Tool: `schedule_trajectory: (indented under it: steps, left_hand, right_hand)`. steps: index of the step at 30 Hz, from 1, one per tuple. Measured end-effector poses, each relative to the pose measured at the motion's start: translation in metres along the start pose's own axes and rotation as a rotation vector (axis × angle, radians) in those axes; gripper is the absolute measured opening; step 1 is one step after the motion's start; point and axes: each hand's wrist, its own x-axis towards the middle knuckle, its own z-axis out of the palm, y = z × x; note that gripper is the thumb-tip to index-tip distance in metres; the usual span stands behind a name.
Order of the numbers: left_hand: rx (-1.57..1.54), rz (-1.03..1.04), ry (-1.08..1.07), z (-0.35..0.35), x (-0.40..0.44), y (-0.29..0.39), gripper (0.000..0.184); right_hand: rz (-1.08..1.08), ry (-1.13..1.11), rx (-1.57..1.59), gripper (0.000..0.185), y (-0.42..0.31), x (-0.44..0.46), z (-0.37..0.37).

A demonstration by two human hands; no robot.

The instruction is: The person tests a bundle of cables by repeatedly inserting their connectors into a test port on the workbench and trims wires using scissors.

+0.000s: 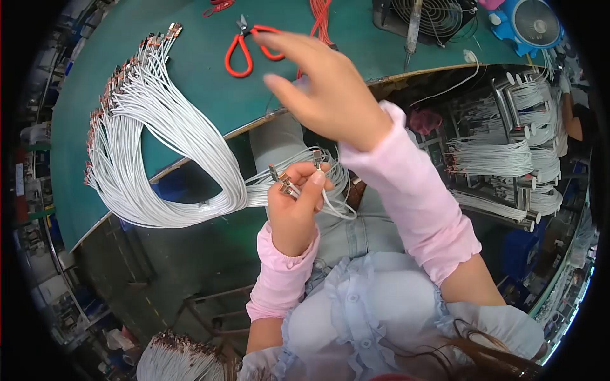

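Observation:
My left hand (295,206) is closed around a few white cables whose metal USB-type connectors (287,185) poke out between the fingers. One more connector (318,160) stands up at the thumb tip. Loops of white cable (340,190) hang over the lap behind this hand. Above the table edge, my right hand (324,89) is raised with thumb and fingers apart, holding nothing. Near its fingertips lie red-handled scissors (239,57) on the green table (197,108). A thick bundle of white cables (184,136) curves over the table edge to the left.
Red wires (321,22) lie at the table's back. A black fan (429,18), a soldering-iron-like tool (413,32) and a blue toy-shaped fan (527,25) stand at the right. White cables hang on a metal rack (508,108). Another cable bundle (181,362) sits low at left.

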Motion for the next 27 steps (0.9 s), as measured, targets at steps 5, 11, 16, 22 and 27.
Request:
schedule_trajectory:
  steps: [5, 11, 16, 22, 27]
  left_hand:
    - [-0.019, -0.027, -0.043, 0.003, 0.007, -0.004, 0.017]
    - [0.070, 0.014, -0.112, 0.007, 0.019, -0.017, 0.024]
    - [-0.151, 0.092, 0.034, 0.008, 0.030, -0.018, 0.033]
    - [-0.265, 0.114, 0.025, 0.016, 0.027, -0.023, 0.034]
    - [-0.288, 0.097, -0.046, 0.013, 0.032, -0.026, 0.034]
  right_hand:
    - [0.591, -0.308, 0.293, 0.017, -0.026, -0.054, -0.048]
    - [0.507, -0.104, 0.352, 0.015, -0.008, -0.092, -0.039]
    - [1.094, 0.170, 0.749, 0.022, 0.016, -0.074, -0.032]
    - [1.019, 0.081, 0.533, 0.028, 0.023, -0.070, -0.026]
    - [0.942, 0.073, 0.444, 0.029, 0.029, -0.076, -0.020]
